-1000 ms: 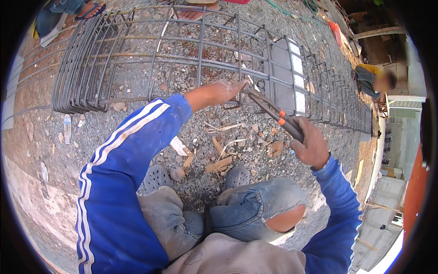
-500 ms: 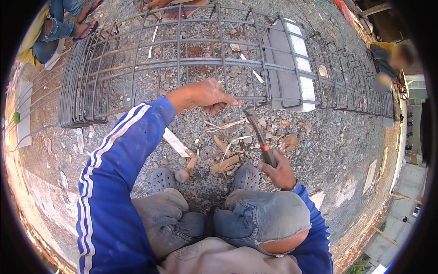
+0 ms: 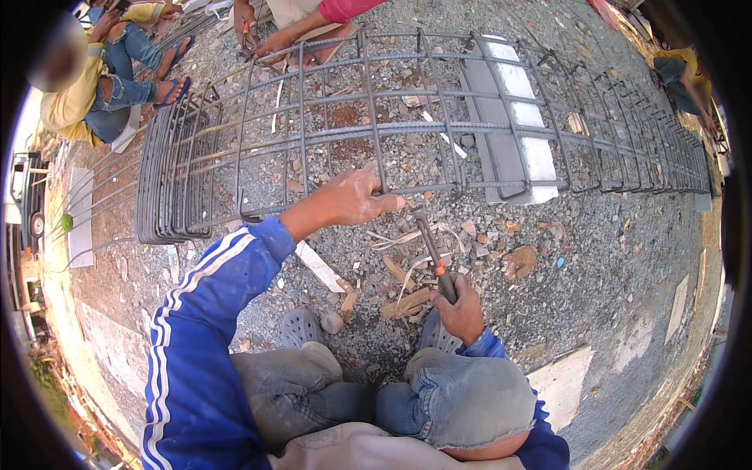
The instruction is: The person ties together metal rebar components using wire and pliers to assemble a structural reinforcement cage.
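A long cage of steel reinforcing bars [image 3: 290,139] lies across the ground in front of me. My left hand [image 3: 356,197] is at its near lower edge, beside an upright stirrup, with fingers curled and thumb pressed to the index finger. Whatever it pinches there is too small to make out. In my right hand [image 3: 462,313] is a pair of dark pincers [image 3: 432,249] with orange bands on the handles, the fist wrapped round the lower end. The pincers' head points away from me, close to my left fingertips and just below the near bar.
Closely stacked stirrups [image 3: 160,184] stand at the cage's left end. A grey and white block [image 3: 535,117] sits under the cage. Wood scraps [image 3: 407,304] litter the gravel by my shoes. Across the cage, a co-worker's hands [image 3: 274,47] work at the bars; another person sits far left.
The view has shifted, so the cage sits further right. The pincers' head has come nearer my left fingers, and my right hand has moved slightly left. A co-worker's hands now show beyond the cage.
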`<action>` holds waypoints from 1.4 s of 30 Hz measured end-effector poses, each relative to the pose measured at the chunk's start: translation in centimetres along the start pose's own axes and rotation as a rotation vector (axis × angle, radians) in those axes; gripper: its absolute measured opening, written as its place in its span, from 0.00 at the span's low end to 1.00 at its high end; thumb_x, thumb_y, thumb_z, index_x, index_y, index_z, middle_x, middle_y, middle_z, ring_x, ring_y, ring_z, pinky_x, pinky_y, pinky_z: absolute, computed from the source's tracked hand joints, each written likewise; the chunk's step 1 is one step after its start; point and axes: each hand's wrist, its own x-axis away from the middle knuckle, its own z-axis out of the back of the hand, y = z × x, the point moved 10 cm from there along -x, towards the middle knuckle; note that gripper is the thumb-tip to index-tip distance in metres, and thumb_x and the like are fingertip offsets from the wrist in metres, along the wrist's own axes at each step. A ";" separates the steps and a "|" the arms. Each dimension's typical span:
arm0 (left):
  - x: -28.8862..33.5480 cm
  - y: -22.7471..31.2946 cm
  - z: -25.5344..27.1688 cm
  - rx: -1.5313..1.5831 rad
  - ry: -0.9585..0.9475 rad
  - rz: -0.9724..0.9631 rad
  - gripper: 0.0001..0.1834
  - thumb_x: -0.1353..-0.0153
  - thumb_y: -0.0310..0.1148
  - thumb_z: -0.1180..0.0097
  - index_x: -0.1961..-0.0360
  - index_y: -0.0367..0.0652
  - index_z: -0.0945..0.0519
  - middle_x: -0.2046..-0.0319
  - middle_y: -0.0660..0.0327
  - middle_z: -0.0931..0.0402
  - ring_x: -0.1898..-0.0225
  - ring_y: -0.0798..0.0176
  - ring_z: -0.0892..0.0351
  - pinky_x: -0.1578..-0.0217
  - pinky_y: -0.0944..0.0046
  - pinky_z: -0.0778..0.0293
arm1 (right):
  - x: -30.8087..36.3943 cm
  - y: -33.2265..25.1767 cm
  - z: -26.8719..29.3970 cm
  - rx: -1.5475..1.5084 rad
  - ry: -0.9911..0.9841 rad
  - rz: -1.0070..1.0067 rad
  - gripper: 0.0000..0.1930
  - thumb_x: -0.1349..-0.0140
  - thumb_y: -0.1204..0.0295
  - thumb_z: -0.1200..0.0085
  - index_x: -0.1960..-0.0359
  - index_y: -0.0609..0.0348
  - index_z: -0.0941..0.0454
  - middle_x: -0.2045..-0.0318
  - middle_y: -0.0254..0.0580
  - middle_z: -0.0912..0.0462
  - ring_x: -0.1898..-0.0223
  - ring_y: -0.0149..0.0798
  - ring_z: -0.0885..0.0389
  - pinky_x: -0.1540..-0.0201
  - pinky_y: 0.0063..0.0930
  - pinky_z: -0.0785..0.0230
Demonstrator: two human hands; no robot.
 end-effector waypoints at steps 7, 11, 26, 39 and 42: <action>5.8 2.6 2.8 -0.331 0.371 -0.670 0.17 0.39 0.37 0.44 0.51 0.43 0.24 0.61 0.52 0.23 0.60 0.48 0.22 0.57 0.51 0.28 | 0.5 1.3 -1.5 -0.157 -0.028 0.031 0.18 0.45 0.68 0.39 0.58 0.65 0.27 0.77 0.48 0.21 0.76 0.42 0.21 0.69 0.36 0.29; 6.1 5.3 1.6 -0.666 0.293 -0.774 0.17 0.41 0.33 0.42 0.49 0.49 0.23 0.63 0.57 0.23 0.60 0.52 0.22 0.56 0.54 0.27 | 0.7 1.7 -1.4 -0.147 -0.046 0.040 0.19 0.45 0.68 0.39 0.55 0.66 0.26 0.76 0.46 0.20 0.76 0.39 0.21 0.70 0.34 0.29; 6.0 -3.1 -6.7 0.813 0.115 0.353 0.30 0.32 0.51 0.49 0.41 0.39 0.34 0.59 0.59 0.23 0.63 0.66 0.21 0.64 0.65 0.25 | 0.1 5.7 1.6 0.253 0.113 -0.063 0.22 0.48 0.65 0.37 0.53 0.62 0.27 0.68 0.56 0.18 0.66 0.60 0.18 0.63 0.47 0.26; 5.8 -3.2 -4.3 0.992 0.251 0.314 0.14 0.33 0.42 0.44 0.63 0.40 0.19 0.72 0.66 0.22 0.73 0.72 0.22 0.71 0.71 0.26 | -8.5 -12.8 -0.9 -0.188 0.136 0.482 0.12 0.39 0.69 0.41 0.56 0.62 0.20 0.64 0.50 0.18 0.65 0.47 0.18 0.60 0.35 0.26; 5.5 -2.8 -3.6 0.873 0.262 0.257 0.13 0.34 0.41 0.43 0.65 0.41 0.20 0.75 0.66 0.23 0.74 0.72 0.23 0.71 0.72 0.27 | -9.6 -12.6 -2.3 -0.286 0.135 0.444 0.10 0.39 0.70 0.41 0.59 0.63 0.18 0.68 0.49 0.17 0.69 0.42 0.18 0.64 0.32 0.26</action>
